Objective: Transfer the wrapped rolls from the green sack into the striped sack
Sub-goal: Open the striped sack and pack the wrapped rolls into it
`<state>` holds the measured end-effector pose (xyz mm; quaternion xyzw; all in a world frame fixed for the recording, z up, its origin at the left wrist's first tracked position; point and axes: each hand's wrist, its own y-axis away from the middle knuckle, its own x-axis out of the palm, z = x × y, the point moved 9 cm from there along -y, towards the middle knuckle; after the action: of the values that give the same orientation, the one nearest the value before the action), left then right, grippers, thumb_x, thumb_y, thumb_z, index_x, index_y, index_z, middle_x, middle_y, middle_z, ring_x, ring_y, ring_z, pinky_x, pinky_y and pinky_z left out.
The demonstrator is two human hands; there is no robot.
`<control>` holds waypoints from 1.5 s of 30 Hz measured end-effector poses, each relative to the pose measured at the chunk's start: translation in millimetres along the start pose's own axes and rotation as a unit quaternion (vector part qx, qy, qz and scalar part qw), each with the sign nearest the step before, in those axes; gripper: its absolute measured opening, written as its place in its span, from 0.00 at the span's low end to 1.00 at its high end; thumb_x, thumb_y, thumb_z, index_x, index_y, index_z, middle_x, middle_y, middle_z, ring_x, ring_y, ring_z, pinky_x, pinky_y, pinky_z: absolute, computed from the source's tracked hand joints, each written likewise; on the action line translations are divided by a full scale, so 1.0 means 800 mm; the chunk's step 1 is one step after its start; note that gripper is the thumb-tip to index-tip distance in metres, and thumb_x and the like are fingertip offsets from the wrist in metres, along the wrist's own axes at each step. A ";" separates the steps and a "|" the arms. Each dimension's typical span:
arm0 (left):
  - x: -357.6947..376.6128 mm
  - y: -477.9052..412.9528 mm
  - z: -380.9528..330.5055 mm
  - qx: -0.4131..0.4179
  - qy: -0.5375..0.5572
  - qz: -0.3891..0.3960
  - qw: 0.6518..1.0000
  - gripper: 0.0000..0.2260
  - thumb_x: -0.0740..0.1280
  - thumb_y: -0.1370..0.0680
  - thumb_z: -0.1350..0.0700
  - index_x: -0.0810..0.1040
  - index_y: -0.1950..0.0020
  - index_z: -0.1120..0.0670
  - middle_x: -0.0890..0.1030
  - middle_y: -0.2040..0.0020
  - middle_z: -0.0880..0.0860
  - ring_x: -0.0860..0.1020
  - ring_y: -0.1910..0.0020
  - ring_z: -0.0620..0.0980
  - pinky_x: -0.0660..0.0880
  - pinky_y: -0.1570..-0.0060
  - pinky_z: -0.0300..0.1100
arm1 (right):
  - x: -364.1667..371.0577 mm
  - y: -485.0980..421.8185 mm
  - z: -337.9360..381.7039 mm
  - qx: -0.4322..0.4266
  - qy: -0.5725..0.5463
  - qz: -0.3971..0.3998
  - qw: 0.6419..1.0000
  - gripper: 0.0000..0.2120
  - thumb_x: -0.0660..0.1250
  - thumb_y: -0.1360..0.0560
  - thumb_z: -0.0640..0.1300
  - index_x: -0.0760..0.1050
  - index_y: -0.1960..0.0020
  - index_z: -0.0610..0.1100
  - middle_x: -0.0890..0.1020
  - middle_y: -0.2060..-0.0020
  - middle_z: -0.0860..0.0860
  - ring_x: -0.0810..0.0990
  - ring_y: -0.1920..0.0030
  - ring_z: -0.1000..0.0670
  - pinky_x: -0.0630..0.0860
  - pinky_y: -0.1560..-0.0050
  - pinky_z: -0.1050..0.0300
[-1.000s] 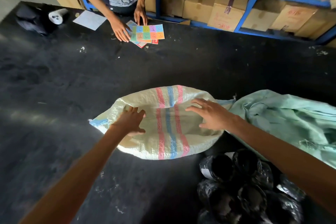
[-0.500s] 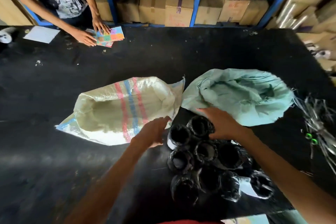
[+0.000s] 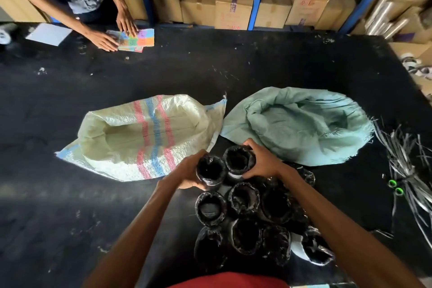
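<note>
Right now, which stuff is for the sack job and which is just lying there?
For the job: left hand, gripping a wrapped roll; right hand, gripping another roll; pile of rolls; striped sack; green sack.
Just lying about: coloured cards; white sheet; silver strips; cardboard boxes.

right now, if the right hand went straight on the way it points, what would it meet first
Probably the striped sack: the right hand, gripping a wrapped roll, points forward and left at that sack's right edge, with only black table between. Its height is unclear, so it may pass over the edge.
</note>
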<state>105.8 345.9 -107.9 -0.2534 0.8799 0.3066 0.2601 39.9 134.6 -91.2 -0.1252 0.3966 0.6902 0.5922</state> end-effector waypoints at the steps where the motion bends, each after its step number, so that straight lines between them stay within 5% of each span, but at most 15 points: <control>1: -0.010 0.003 -0.001 -0.002 0.042 -0.009 0.999 0.40 0.84 0.41 0.57 0.70 0.33 0.47 0.81 0.38 0.49 0.77 0.36 0.52 0.69 0.36 0.47 | -0.006 0.002 0.003 0.006 -0.046 -0.007 0.999 0.39 0.84 0.43 0.50 0.65 0.40 0.52 0.79 0.44 0.53 0.79 0.43 0.51 0.77 0.40 0.48; 4: -0.056 0.020 -0.013 0.015 0.170 -0.060 0.984 0.37 0.84 0.38 0.58 0.71 0.33 0.48 0.80 0.38 0.46 0.77 0.38 0.48 0.72 0.35 0.50 | -0.034 0.004 0.021 0.026 -0.197 -0.039 0.979 0.33 0.82 0.36 0.39 0.67 0.40 0.49 0.79 0.42 0.46 0.79 0.39 0.46 0.76 0.36 0.45; 6: -0.093 0.036 -0.026 0.022 0.266 -0.092 0.959 0.34 0.82 0.34 0.55 0.72 0.31 0.48 0.80 0.38 0.46 0.77 0.37 0.46 0.74 0.37 0.46 | -0.053 0.003 0.048 0.026 -0.290 -0.056 0.955 0.28 0.79 0.33 0.42 0.69 0.38 0.48 0.82 0.43 0.44 0.81 0.40 0.45 0.77 0.37 0.44; 10: -0.159 0.066 -0.024 0.013 0.519 -0.177 0.836 0.28 0.75 0.26 0.47 0.74 0.30 0.58 0.81 0.35 0.56 0.77 0.34 0.56 0.73 0.33 0.52 | -0.054 -0.014 0.145 0.027 -0.444 -0.020 0.895 0.18 0.68 0.22 0.53 0.76 0.34 0.49 0.83 0.40 0.47 0.81 0.38 0.46 0.75 0.36 0.42; 14: -0.198 0.087 0.016 -0.071 0.584 -0.203 0.783 0.23 0.61 0.19 0.38 0.78 0.34 0.53 0.83 0.40 0.60 0.83 0.43 0.59 0.78 0.41 0.57 | -0.022 -0.038 0.225 0.064 -0.475 0.047 0.876 0.19 0.65 0.21 0.60 0.77 0.35 0.50 0.84 0.44 0.55 0.84 0.46 0.59 0.78 0.50 0.64; 17: -0.219 0.098 0.070 -0.129 0.622 -0.210 0.744 0.22 0.62 0.18 0.43 0.78 0.34 0.59 0.85 0.47 0.61 0.85 0.53 0.57 0.79 0.44 0.53 | 0.009 -0.053 0.296 0.089 -0.486 0.094 0.865 0.16 0.55 0.14 0.42 0.65 0.27 0.47 0.74 0.47 0.59 0.77 0.64 0.76 0.71 0.65 0.78; 19: -0.223 0.098 0.102 -0.182 0.620 -0.190 0.739 0.18 0.64 0.19 0.45 0.80 0.40 0.58 0.86 0.58 0.58 0.85 0.62 0.54 0.80 0.54 0.48 | 0.034 -0.079 0.306 0.122 -0.468 0.117 0.867 0.15 0.53 0.15 0.37 0.67 0.30 0.45 0.74 0.52 0.60 0.77 0.69 0.73 0.72 0.66 0.76; 20: -0.227 0.096 0.122 -0.209 0.615 -0.177 0.739 0.17 0.65 0.20 0.46 0.80 0.42 0.58 0.86 0.62 0.57 0.85 0.65 0.53 0.80 0.58 0.46 | 0.062 -0.116 0.289 0.152 -0.470 0.142 0.858 0.11 0.57 0.15 0.42 0.72 0.35 0.45 0.80 0.52 0.57 0.81 0.65 0.69 0.76 0.61 0.71; 22: -0.237 0.084 0.147 -0.232 0.601 -0.143 0.752 0.16 0.64 0.19 0.47 0.82 0.48 0.60 0.85 0.62 0.58 0.85 0.66 0.54 0.81 0.63 0.45 | 0.096 -0.150 0.283 0.245 -0.488 0.175 0.819 0.22 0.65 0.20 0.55 0.78 0.37 0.39 0.86 0.46 0.44 0.85 0.47 0.50 0.79 0.40 0.52; 25: -0.250 0.053 0.194 -0.283 0.553 -0.120 0.774 0.19 0.63 0.19 0.46 0.85 0.57 0.59 0.86 0.58 0.60 0.85 0.64 0.55 0.79 0.66 0.40 | 0.115 -0.197 0.264 0.291 -0.490 0.172 0.804 0.23 0.71 0.25 0.54 0.83 0.44 0.33 0.84 0.46 0.35 0.80 0.38 0.37 0.71 0.30 0.38; 29: -0.230 0.017 0.237 -0.349 0.500 -0.079 0.789 0.28 0.75 0.31 0.41 0.78 0.40 0.59 0.85 0.54 0.62 0.85 0.60 0.58 0.82 0.54 0.52 | 0.131 -0.229 0.224 0.355 -0.476 0.092 0.799 0.27 0.73 0.29 0.56 0.78 0.39 0.37 0.83 0.45 0.35 0.81 0.42 0.36 0.79 0.41 0.38; 32: -0.220 -0.007 0.279 -0.363 0.466 -0.185 0.785 0.37 0.76 0.39 0.35 0.76 0.41 0.58 0.82 0.51 0.62 0.83 0.54 0.60 0.79 0.42 0.55 | 0.152 -0.278 0.150 0.339 -0.427 -0.013 0.838 0.46 0.75 0.42 0.69 0.73 0.31 0.48 0.82 0.40 0.45 0.81 0.42 0.41 0.78 0.39 0.42; 35: -0.209 -0.032 0.338 -0.380 0.383 -0.277 0.795 0.52 0.73 0.50 0.24 0.74 0.35 0.57 0.82 0.42 0.59 0.82 0.46 0.60 0.79 0.42 0.56 | 0.128 -0.270 0.150 0.311 -0.339 -0.100 0.882 0.45 0.73 0.37 0.68 0.67 0.25 0.50 0.76 0.33 0.50 0.76 0.36 0.43 0.73 0.33 0.45; 39: -0.248 -0.003 0.287 -0.409 0.208 -0.292 0.839 0.47 0.73 0.29 0.36 0.57 0.21 0.57 0.75 0.32 0.61 0.76 0.35 0.62 0.75 0.42 0.50 | 0.103 -0.250 0.149 0.285 -0.243 -0.179 0.910 0.42 0.71 0.29 0.63 0.61 0.22 0.46 0.73 0.29 0.45 0.72 0.30 0.41 0.69 0.29 0.44; 45: -0.253 0.021 0.279 -0.433 0.024 -0.344 0.833 0.40 0.68 0.24 0.40 0.54 0.21 0.59 0.70 0.31 0.67 0.71 0.34 0.65 0.69 0.37 0.58 | 0.074 -0.227 0.151 0.290 -0.088 -0.266 0.915 0.40 0.66 0.22 0.57 0.51 0.20 0.41 0.65 0.25 0.37 0.65 0.26 0.36 0.63 0.27 0.41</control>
<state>312.2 565.5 -128.0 -0.6336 0.5196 0.5404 0.1913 226.3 258.1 -122.7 0.0129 0.4777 0.3696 0.7969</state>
